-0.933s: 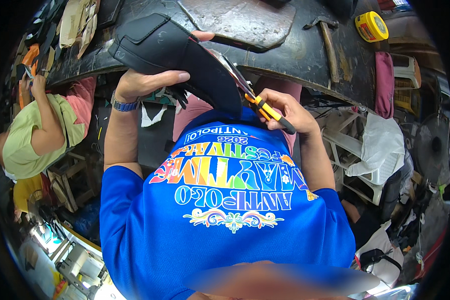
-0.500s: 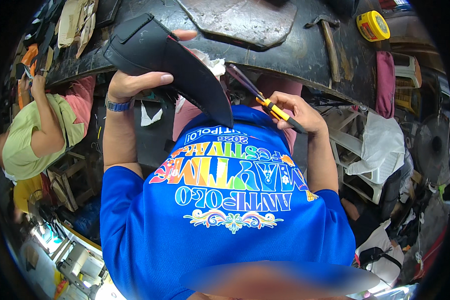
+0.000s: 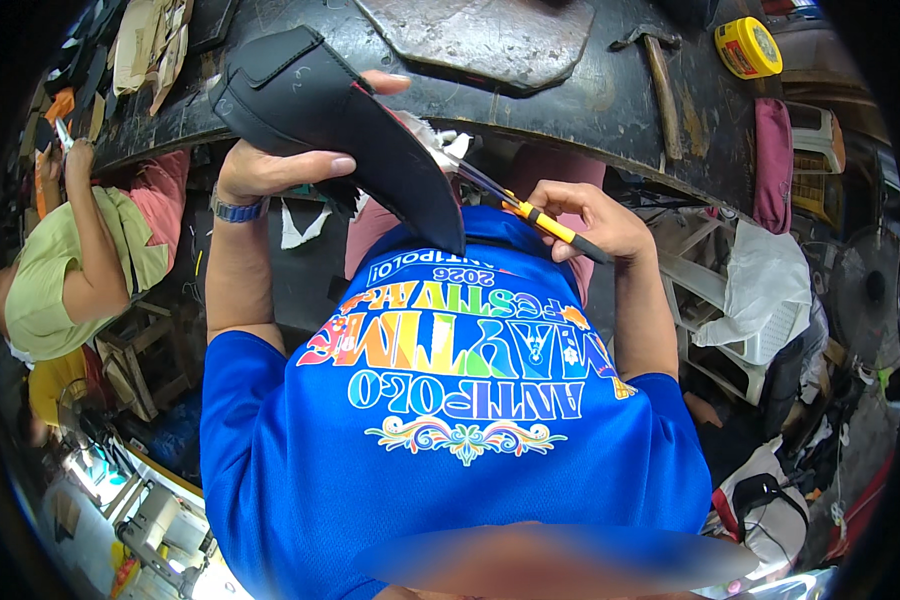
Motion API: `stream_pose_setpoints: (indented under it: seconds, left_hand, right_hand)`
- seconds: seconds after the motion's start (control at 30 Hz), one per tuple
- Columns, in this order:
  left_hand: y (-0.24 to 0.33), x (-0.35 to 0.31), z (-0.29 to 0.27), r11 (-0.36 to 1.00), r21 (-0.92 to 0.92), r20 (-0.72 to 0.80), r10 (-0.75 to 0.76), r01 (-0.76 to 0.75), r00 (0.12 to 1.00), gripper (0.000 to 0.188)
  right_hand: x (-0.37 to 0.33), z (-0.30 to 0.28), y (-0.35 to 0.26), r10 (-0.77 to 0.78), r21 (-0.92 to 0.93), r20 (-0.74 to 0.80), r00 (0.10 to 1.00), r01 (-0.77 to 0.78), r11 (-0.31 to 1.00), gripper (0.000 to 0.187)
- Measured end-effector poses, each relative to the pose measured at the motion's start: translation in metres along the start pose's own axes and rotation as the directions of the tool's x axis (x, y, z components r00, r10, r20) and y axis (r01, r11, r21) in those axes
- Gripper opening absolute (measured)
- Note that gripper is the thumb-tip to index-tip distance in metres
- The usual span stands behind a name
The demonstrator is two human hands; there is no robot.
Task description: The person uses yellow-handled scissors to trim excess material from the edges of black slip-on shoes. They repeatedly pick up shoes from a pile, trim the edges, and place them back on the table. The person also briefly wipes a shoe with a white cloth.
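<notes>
My left hand grips a black leather shoe upper, thumb on the near side and a fingertip showing past its far edge. The piece hangs slanted over the table's front edge, its narrow end reaching down to my blue shirt. A red edge runs along part of it, and white lining sticks out at its right side. My right hand is closed around scissors with yellow and black handles. Their long dark blades point up and left, at the white lining; whether they touch it cannot be made out.
On the dark worktable lie a worn slab, a hammer and a yellow tub. White plastic stools stand at the right. Another person in a light green shirt works at the left.
The scissors have moved slightly left to the white lining, and their blades have come closer together. The shoe upper has shifted slightly in my left hand's grip.
</notes>
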State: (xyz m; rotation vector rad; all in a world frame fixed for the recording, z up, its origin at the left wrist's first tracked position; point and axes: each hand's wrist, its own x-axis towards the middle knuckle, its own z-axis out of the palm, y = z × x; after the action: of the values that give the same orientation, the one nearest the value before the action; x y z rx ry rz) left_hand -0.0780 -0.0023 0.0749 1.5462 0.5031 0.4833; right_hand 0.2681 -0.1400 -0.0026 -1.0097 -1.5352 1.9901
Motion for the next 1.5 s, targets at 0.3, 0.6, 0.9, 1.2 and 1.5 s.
stream_pose_setpoints:
  seconds: [0.3,0.6,0.9,1.2,1.5]
  left_hand:
    - [-0.005,0.009,0.004,0.991,0.048,0.099,0.12,-0.125,0.988,0.066]
    - [-0.014,0.011,0.008,0.96,-0.024,-0.008,0.28,-0.28,0.96,0.055]
    - [-0.013,0.009,0.007,0.957,-0.12,-0.02,0.265,-0.266,0.964,0.063]
    - [-0.013,0.007,0.004,0.965,-0.034,0.009,0.26,-0.26,0.965,0.061]
    - [-0.011,0.012,0.009,0.971,-0.031,0.049,0.24,-0.239,0.97,0.064]
  right_hand:
    - [0.015,0.017,0.001,-0.047,0.269,0.036,0.998,0.035,0.963,0.051]
    - [0.023,0.031,0.007,-0.079,0.33,-0.049,0.996,0.091,0.94,0.059]
    - [0.019,0.042,0.012,-0.099,0.408,-0.119,0.988,0.14,0.902,0.048]
    - [0.011,0.037,0.009,-0.033,0.33,-0.121,0.992,0.071,0.941,0.043]
    - [0.019,0.041,-0.004,-0.082,0.259,-0.134,0.988,0.115,0.959,0.044]
